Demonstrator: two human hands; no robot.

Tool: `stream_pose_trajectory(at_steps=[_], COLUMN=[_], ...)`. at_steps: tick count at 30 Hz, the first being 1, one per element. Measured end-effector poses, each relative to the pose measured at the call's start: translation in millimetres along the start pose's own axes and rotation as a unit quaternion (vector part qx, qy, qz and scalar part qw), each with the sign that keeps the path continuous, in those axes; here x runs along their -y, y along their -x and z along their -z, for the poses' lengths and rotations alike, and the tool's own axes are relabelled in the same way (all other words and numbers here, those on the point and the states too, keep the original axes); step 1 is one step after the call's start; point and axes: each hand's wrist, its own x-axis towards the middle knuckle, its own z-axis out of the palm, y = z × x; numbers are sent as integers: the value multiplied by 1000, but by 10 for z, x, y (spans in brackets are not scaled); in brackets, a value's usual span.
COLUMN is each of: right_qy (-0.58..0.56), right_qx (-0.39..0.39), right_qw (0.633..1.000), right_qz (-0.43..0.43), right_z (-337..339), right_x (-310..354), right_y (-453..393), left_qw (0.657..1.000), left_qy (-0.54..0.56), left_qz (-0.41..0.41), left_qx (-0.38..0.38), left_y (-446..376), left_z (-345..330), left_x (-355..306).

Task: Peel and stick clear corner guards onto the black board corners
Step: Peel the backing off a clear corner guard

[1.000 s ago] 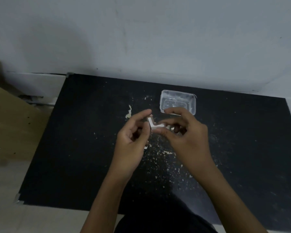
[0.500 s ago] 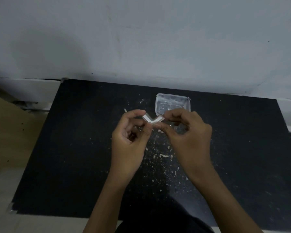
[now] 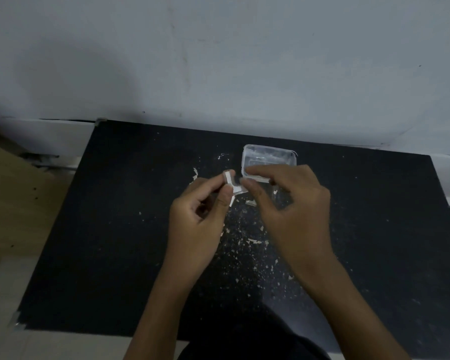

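The clear corner guard (image 3: 233, 185), an L-shaped piece with white backing, is held above the middle of the black board (image 3: 115, 229), just left of a clear plastic container (image 3: 269, 158). The left hand (image 3: 198, 224) pinches the guard's left arm between thumb and forefinger; the right hand's (image 3: 294, 214) fingers (image 3: 255, 189) are curled together at its right end and partly hide the container's near edge. White paper scraps (image 3: 252, 241) are scattered on the board below the guard. Corner guards already sit on the board's far-left (image 3: 100, 120) and near-left (image 3: 17, 323) corners. The board lies on a pale counter (image 3: 63, 344) against a grey wall (image 3: 218, 61), with a brown surface (image 3: 13, 198) to the board's left.
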Motion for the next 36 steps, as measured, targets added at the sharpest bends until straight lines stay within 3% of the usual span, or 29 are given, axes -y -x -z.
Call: stream_pose_trajectory(at_steps=[3, 8, 11, 16, 22, 36], right_qy=[33, 47, 30, -50, -123, -10], right_qx=[3, -5, -8, -35, -78, -84], right_qw=[994, 991, 993, 998, 986, 996], right_qz=[101, 128, 114, -9, -78, 34], right_z=[-58, -90, -55, 39, 42, 2], right_x=[15, -20, 3, 2, 74, -16], right_y=[-7, 0, -14, 5, 14, 12], left_qw=[999, 999, 999, 997, 995, 991], left_qy=[-21, -9, 2, 45, 48, 60], left_qz=[-35, -52, -47, -17, -52, -53], left_qx=[8, -4, -13, -55, -67, -110], left_y=[0, 2, -3, -1, 40, 32], left_z=[5, -18, -49, -82, -197, -301], left_x=[-21, -72, -87, -140, -189, -194])
